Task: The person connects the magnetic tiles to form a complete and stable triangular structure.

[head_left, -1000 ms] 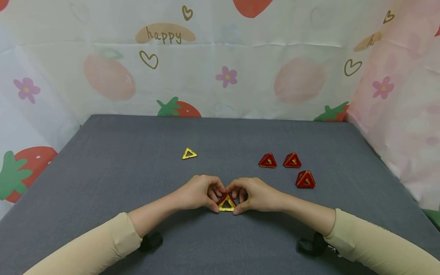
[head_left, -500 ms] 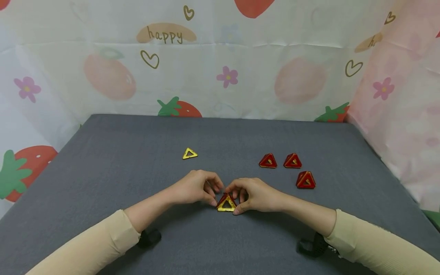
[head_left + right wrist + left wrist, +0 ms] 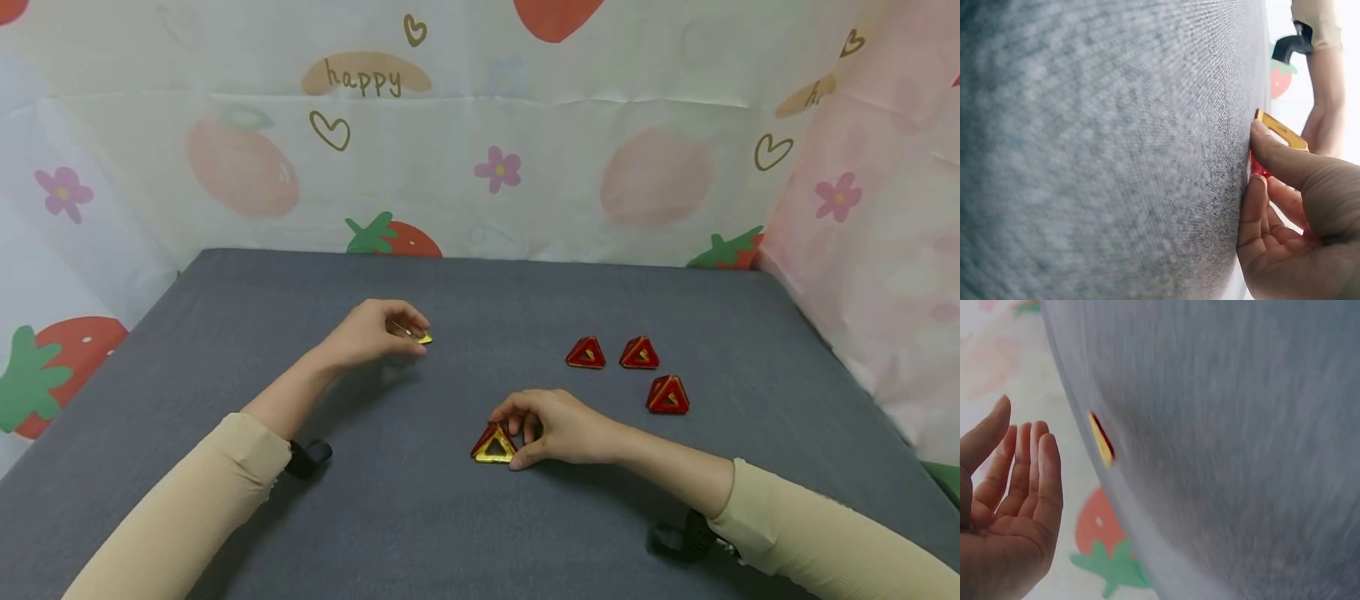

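Note:
My left hand (image 3: 375, 333) hovers at a yellow triangle tile (image 3: 425, 339) lying on the grey tabletop and partly covers it in the head view. In the left wrist view its fingers are loosely extended, with the yellow tile (image 3: 1102, 439) apart from them on the cloth. My right hand (image 3: 562, 429) holds a small pyramid (image 3: 482, 450) of red triangle tiles with a yellow one at the front. Its thumb is at the lower right corner, the index finger at the top. From the right wrist view, the pyramid's yellow face (image 3: 1285, 131) shows beyond the thumb.
Three red pyramids stand to the right: one at the left (image 3: 586, 353), one beside it (image 3: 639, 353) and one nearer (image 3: 667, 395). They sit behind the right forearm. A printed curtain (image 3: 540, 217) hangs behind the grey table (image 3: 420, 517).
My left hand has let go of the pyramid and moved away, up and left, to the yellow triangle tile. My right hand stays on the pyramid.

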A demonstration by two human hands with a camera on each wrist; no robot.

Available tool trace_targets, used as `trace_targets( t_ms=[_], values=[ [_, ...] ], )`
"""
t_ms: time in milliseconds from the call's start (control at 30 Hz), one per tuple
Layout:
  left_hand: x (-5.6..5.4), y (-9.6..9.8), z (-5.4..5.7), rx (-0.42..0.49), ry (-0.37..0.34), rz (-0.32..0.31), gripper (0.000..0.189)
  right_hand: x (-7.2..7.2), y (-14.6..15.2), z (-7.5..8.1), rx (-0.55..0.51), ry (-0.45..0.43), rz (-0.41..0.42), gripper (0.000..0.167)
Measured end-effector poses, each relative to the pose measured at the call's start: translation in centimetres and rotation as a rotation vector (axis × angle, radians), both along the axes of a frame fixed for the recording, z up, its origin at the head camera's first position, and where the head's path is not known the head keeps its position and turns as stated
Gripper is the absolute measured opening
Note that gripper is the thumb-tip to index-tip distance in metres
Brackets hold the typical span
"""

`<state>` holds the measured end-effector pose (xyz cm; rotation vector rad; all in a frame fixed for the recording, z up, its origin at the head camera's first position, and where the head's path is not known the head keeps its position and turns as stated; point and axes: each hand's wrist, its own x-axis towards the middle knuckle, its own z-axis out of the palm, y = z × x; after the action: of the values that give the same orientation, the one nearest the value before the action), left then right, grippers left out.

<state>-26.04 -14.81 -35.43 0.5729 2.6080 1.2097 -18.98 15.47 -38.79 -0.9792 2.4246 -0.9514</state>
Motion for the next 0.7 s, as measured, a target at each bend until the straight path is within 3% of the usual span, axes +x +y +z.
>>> trace_targets(
  t_ms=[100, 233, 500, 700],
  values=[
    [-1.1, -0.9, 0.0, -0.003, -0.002, 0.064, 0.037, 0.0, 0.0, 0.0, -0.004, -0.001, 0.002, 0.048],
    [-2.2, -1.7, -0.3, -0.017, -0.023, 0.099, 0.041, 0.0, 0.1, 0.0, -0.006, -0.002, 0.005, 0.048],
    [-3.7, -2.2, -0.8, -0.122, -0.109, 0.066, 0.053, -0.1, 0.1, 0.0, -0.002, -0.007, 0.005, 0.048],
    [-4.2, -2.1, -1.6, -0.181, -0.096, 0.010, 0.055, -0.1, 0.2, -0.1, -0.004, -0.011, 0.005, 0.048]
  ],
)
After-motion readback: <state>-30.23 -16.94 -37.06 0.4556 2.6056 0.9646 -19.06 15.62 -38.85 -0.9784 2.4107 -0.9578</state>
